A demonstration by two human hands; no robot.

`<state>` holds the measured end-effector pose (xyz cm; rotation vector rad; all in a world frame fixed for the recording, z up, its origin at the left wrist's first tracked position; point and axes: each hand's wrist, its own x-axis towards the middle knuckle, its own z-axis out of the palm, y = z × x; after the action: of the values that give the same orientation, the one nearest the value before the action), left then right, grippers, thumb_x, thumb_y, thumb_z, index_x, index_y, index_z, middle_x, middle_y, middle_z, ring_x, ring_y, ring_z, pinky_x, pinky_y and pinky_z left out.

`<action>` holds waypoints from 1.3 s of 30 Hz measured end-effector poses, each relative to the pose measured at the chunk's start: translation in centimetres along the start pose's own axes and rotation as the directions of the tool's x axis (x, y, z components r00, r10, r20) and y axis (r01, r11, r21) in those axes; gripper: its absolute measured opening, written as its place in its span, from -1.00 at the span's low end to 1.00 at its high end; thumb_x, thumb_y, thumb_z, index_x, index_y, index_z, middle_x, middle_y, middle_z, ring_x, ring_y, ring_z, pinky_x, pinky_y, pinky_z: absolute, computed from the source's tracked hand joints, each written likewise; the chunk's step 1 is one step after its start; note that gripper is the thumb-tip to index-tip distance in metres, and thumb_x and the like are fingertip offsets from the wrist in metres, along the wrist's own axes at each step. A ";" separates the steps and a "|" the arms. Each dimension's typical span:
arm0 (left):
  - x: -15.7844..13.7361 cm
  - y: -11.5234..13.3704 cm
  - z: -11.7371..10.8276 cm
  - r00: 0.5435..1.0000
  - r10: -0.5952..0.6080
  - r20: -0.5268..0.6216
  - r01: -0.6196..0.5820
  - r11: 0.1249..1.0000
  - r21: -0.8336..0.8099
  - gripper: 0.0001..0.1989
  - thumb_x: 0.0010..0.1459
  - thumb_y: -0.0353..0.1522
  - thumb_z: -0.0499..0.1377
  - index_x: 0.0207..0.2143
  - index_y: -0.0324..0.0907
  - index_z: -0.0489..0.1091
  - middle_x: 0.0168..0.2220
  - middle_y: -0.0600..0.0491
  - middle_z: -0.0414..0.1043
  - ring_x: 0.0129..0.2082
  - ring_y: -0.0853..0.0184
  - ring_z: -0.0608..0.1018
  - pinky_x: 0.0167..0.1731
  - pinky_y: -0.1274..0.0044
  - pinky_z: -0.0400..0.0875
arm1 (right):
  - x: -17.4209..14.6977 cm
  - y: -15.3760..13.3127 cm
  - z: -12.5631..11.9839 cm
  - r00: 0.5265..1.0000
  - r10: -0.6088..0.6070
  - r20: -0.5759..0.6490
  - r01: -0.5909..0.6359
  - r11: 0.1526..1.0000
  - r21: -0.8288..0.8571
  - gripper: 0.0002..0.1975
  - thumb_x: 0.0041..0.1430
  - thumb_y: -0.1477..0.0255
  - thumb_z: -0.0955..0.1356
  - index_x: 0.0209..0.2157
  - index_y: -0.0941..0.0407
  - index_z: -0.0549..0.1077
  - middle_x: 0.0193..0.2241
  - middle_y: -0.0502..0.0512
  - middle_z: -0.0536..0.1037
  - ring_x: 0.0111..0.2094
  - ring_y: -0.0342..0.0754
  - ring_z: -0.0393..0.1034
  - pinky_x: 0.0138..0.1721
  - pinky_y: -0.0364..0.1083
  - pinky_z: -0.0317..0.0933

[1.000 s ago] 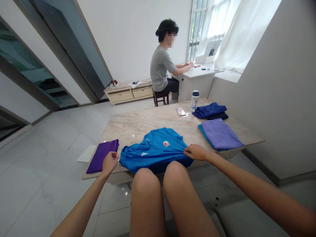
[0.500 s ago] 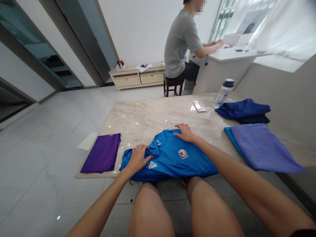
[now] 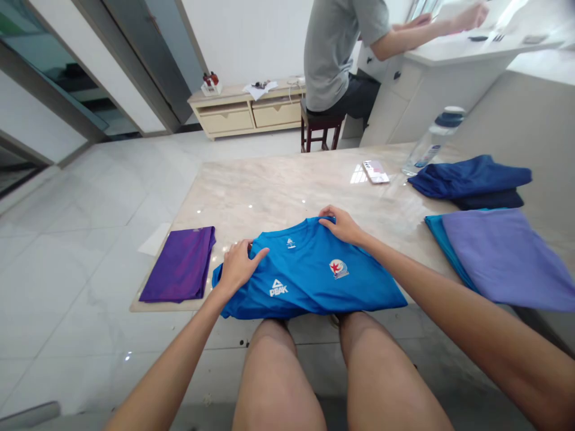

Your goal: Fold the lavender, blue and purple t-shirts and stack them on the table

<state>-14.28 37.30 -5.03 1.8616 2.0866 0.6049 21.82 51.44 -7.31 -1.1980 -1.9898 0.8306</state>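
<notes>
A blue T-shirt with a white PEAK logo and a round star badge lies front up at the table's near edge, its lower part hanging toward my knees. My left hand holds the shirt at the shoulder on the left, thumb on top and the other fingertips partly hidden at the edge. At the opposite shoulder, beside the collar, my right hand pinches the fabric with curled fingers. Between the hands the neckline is spread flat, and the inner neck label shows.
Left on the marble-patterned table lies a folded purple garment. To the right are a lavender folded garment over a teal one, dark blue clothes, a water bottle and a phone. Beyond, a person sits at a counter.
Both hands have pulled the shirt's shoulders apart; the bunched collar is now spread smooth. My left hand has shifted left. The view has tilted down, and the seated person's arm has reached farther out.
</notes>
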 end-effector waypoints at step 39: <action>-14.5 19.0 -37.2 0.839 0.383 -0.387 -0.439 0.896 -0.063 -0.47 0.29 0.13 0.15 -0.31 -0.16 0.51 -0.43 0.02 0.56 -0.43 0.27 0.50 -0.43 0.52 0.35 | -16.0 -36.2 -27.5 0.750 -0.538 -0.384 0.419 0.837 -0.353 -0.47 0.32 -0.13 0.45 -0.33 0.09 0.60 -0.40 0.09 0.63 -0.32 0.03 0.49 -0.22 -0.03 0.32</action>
<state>-13.35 19.99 35.63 2.2632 1.7631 1.2666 31.84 28.18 33.71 -0.8312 -1.8809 0.0120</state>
